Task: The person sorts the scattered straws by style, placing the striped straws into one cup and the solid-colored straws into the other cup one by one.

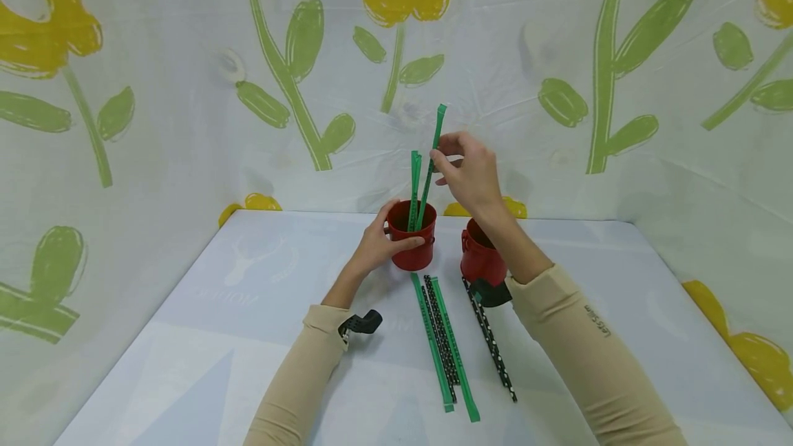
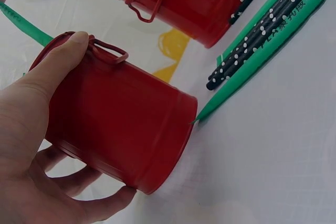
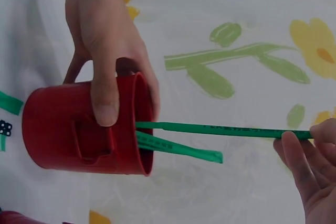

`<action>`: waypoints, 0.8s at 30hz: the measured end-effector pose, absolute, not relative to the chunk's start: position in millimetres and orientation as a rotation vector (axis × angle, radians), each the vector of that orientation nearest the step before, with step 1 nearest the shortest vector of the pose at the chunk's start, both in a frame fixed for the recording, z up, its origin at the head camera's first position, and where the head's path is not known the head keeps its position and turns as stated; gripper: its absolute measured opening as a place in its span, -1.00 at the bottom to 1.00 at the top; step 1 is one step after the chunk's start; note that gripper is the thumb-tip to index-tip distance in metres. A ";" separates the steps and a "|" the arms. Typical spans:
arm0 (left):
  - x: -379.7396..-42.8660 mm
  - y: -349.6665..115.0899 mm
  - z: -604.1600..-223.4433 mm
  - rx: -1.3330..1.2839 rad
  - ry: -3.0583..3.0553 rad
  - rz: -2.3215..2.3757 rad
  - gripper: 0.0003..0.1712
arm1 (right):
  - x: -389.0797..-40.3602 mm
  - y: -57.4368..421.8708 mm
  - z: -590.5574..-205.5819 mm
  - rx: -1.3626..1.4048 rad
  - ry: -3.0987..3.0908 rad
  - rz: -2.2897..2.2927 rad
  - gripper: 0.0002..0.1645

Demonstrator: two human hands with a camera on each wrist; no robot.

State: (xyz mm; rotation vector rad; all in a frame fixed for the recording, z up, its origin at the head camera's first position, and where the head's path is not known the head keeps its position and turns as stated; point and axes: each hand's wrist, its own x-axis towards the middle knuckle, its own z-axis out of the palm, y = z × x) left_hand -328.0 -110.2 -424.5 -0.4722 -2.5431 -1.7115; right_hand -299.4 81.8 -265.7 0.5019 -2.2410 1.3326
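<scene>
My left hand [image 1: 379, 243] grips the left red metal bucket [image 2: 113, 114], thumb near the rim and fingers round its side. Above that bucket, my right hand [image 1: 469, 169] pinches a green-wrapped straw [image 3: 231, 130] by its upper part, the lower end inside the rim. Other green-wrapped straws [image 3: 181, 148] lean in the same bucket, their tops sticking out. A second red bucket [image 1: 482, 257] stands to the right, partly hidden behind my right forearm.
On the white table [image 1: 248, 336], green-wrapped straws [image 1: 455, 349] lie beside black dotted straws [image 1: 438, 336] in front of the left bucket. More black patterned straws [image 1: 493, 346] lie in front of the right bucket. A flower-printed curtain [image 1: 495, 54] hangs behind the table.
</scene>
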 end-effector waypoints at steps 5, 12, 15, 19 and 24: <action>-328.0 -110.3 -425.2 -0.484 -2.534 -1.716 0.02 | -303.4 80.7 -276.8 0.483 -2.292 1.358 -0.63; -327.9 -109.8 -426.3 -0.481 -2.539 -1.724 0.02 | -305.6 76.4 -288.7 0.459 -2.337 1.406 -0.63; -327.5 -110.2 -426.1 -0.477 -2.538 -1.725 0.01 | -306.5 74.0 -291.2 0.459 -2.342 1.424 -0.63; -327.6 -110.2 -425.3 -0.481 -2.536 -1.721 0.01 | -307.6 71.8 -293.2 0.459 -2.342 1.441 -0.63; -327.6 -110.2 -424.1 -0.481 -2.530 -1.723 0.00 | -309.1 71.3 -294.3 0.462 -2.352 1.445 -0.63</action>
